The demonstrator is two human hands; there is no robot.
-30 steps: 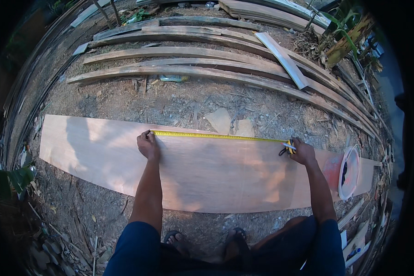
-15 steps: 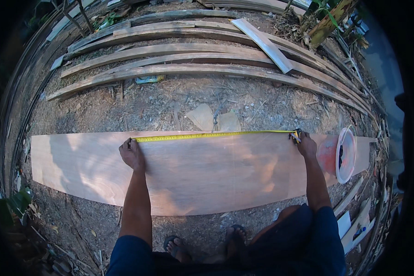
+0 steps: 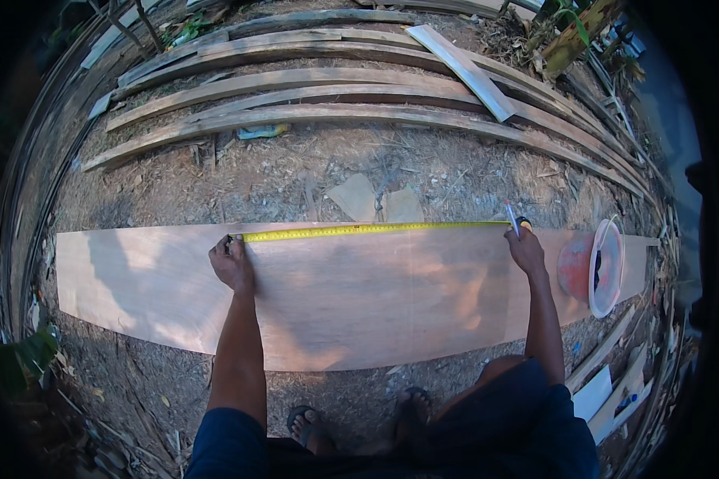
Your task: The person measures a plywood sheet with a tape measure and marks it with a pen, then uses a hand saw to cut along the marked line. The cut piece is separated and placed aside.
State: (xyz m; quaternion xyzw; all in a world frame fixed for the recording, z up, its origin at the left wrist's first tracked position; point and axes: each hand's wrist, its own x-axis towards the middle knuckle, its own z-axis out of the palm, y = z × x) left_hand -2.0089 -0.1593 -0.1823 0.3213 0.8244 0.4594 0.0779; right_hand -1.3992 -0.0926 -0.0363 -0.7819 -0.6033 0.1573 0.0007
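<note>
A long sheet of plywood point(image 3: 335, 303) lies flat on the ground before me. Along its far edge stretches the yellow blade of a tape measure point(image 3: 375, 231). The blade's left end is pinched in the fingers of my left hand point(image 3: 232, 265), which rests at the board's far edge. My right hand point(image 3: 527, 251) is closed round the tape measure's case at the other end. Between its fingers a slim pale pen-like marker point(image 3: 512, 215) also sticks up. The fingers partly cover the case.
A pale pinkish bucket point(image 3: 577, 270) with dark contents sits tilted on the board's right part. Several long timber beams point(image 3: 295, 120) lie across the ground beyond, with a pale plank point(image 3: 463, 73) slanted over them. Wood offcuts point(image 3: 611, 403) lie at lower right, near my sandaled feet point(image 3: 310, 427).
My right hand has turned and shifted slightly left along the board's edge. The marker now points up beside the tape case. My left hand still holds the blade's end.
</note>
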